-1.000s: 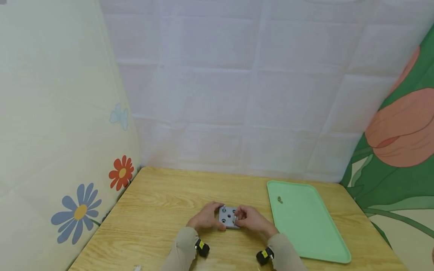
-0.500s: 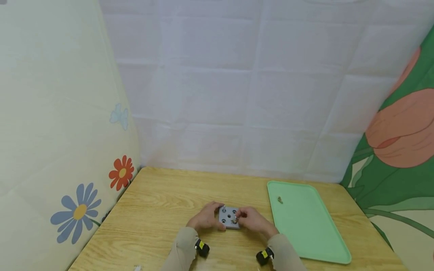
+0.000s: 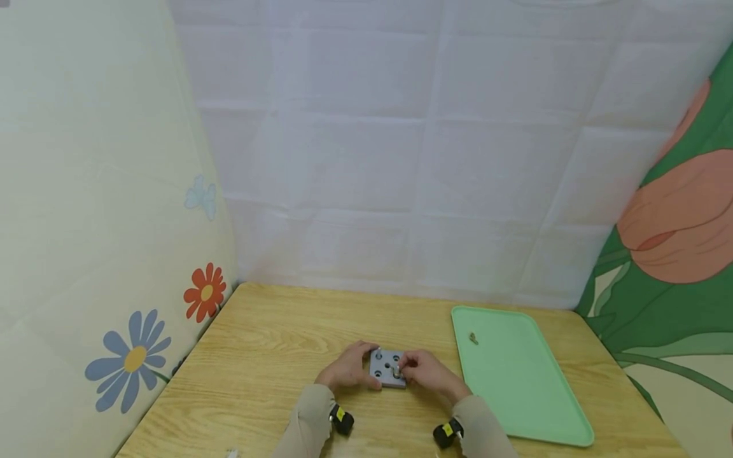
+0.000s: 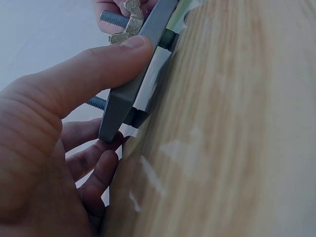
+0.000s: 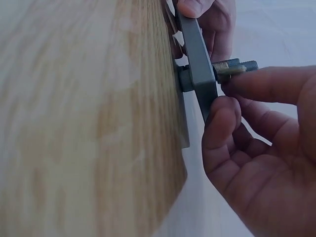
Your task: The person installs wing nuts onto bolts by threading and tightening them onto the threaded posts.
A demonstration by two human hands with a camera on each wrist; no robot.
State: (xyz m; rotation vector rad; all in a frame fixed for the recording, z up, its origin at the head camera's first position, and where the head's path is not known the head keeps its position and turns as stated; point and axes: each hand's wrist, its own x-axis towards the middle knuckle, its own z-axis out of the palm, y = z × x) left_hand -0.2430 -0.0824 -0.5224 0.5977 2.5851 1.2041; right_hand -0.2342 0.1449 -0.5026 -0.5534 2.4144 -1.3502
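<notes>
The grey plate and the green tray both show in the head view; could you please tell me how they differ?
The grey plate is small; the green tray is much larger. The plate has holes and bears upright bolts; the tray holds a small brass-coloured piece. The left hand grips the plate; no hand holds the tray. Both are four-sided.

Plate [image 3: 385,375] left of tray [image 3: 523,378], both on table [image 3: 326,318]
</notes>
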